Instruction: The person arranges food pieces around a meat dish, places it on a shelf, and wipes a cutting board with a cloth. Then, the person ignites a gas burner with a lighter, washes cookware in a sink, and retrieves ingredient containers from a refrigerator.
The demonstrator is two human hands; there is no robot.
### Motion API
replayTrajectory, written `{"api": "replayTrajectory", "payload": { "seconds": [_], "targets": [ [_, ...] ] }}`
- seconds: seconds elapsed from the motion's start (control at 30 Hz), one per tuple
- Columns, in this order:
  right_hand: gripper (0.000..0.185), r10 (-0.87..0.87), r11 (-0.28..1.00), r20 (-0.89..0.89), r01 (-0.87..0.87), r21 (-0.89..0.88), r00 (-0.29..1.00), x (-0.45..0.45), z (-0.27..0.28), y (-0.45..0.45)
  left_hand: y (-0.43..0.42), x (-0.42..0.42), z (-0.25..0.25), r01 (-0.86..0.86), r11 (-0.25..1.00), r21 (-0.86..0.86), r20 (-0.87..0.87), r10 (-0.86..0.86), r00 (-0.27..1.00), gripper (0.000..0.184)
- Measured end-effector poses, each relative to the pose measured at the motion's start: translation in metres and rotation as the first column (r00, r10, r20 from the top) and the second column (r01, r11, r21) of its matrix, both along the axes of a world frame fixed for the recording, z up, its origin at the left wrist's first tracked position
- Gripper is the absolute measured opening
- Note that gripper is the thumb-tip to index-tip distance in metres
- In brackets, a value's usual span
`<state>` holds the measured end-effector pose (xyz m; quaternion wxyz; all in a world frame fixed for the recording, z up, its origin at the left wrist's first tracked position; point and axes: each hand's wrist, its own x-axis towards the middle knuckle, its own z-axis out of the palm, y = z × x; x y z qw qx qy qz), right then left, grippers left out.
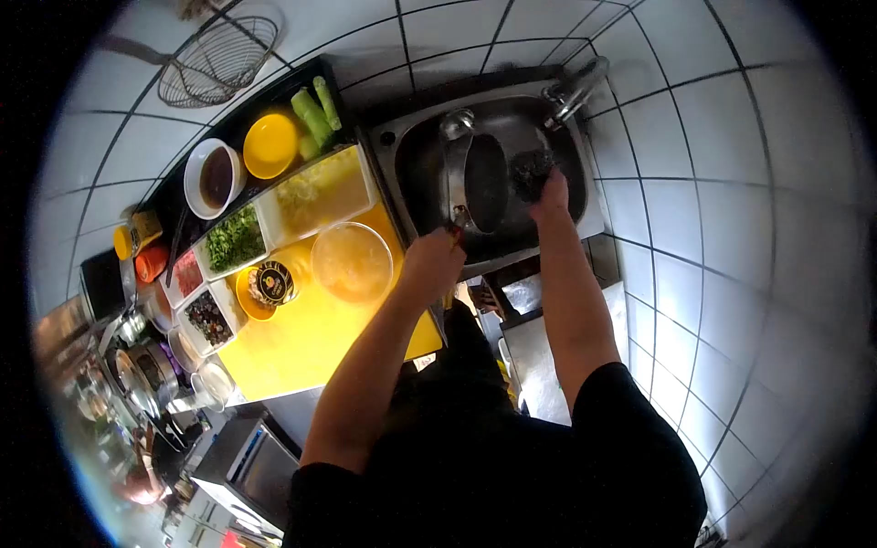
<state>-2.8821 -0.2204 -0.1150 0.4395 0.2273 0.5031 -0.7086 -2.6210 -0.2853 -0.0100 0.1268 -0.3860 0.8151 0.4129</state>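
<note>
While the pan (486, 187) tilts in the sink (420, 178) — upper centre of the frame — the left hand (433, 263) has a snug grip on its handle (456, 235), and the right hand's (554, 196) clutching a dark scrubber (530, 173).

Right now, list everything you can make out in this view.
pan: one, dark, tilted over the sink
scouring pad: one, black, over the sink
sink: one, grey, top centre
faucet: one, silver, sink's far corner
cutting board: one, yellow, left of sink
trays: at least four, white, by the cutting board
clear bowl: one, colourless, on the cutting board
small bowls: two, yellow, on the cutting board and upper left
round lid: one, black and gold, at one small bowl
bowl of dark liquid: one, white, upper left
vegetable stalks: at least two, green, upper left
wire strainer: one, grey, upper left
wall tiles: many, white, around
cookware: several, silver, lower left, blurred
left hand: one, bare, holding pan
right hand: one, bare, at scouring pad
</note>
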Motion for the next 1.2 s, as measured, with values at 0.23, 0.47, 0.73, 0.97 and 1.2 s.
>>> {"api": "replayTrajectory", "payload": {
  "seconds": [0.23,0.47,0.73,0.97,1.2],
  "targets": [
    [0.061,0.034,0.995,0.414,0.009,-0.102,0.91,0.052,-0.115,0.057,0.039,0.021,0.031,-0.263,0.965,0.025,-0.256,0.26,0.931,0.035],
    [0.06,0.13,0.918,0.541,0.105,-0.381,0.831,0.135,0.014,0.007,0.037,0.034,0.015,-0.226,0.974,0.004,-0.368,0.212,0.905,0.039],
    [0.064,-0.012,0.986,0.337,0.066,-0.15,0.941,0.045,0.004,0.005,0.029,0.044,0.074,-0.325,0.92,0.221,-0.158,0.362,0.919,0.035],
    [0.069,0.334,0.898,-0.182,-0.37,-0.237,0.925,-0.09,0.003,-0.022,0.041,0.055,0.07,-0.081,0.985,-0.149,-0.194,0.052,0.98,0.052],
    [0.077,0.904,0.176,-0.23,-0.176,0.969,-0.36,-0.095,0.014,-0.006,0.064,0.051,0.062,0.045,0.921,-0.386,-0.055,-0.071,0.996,0.059]
  ]
}}
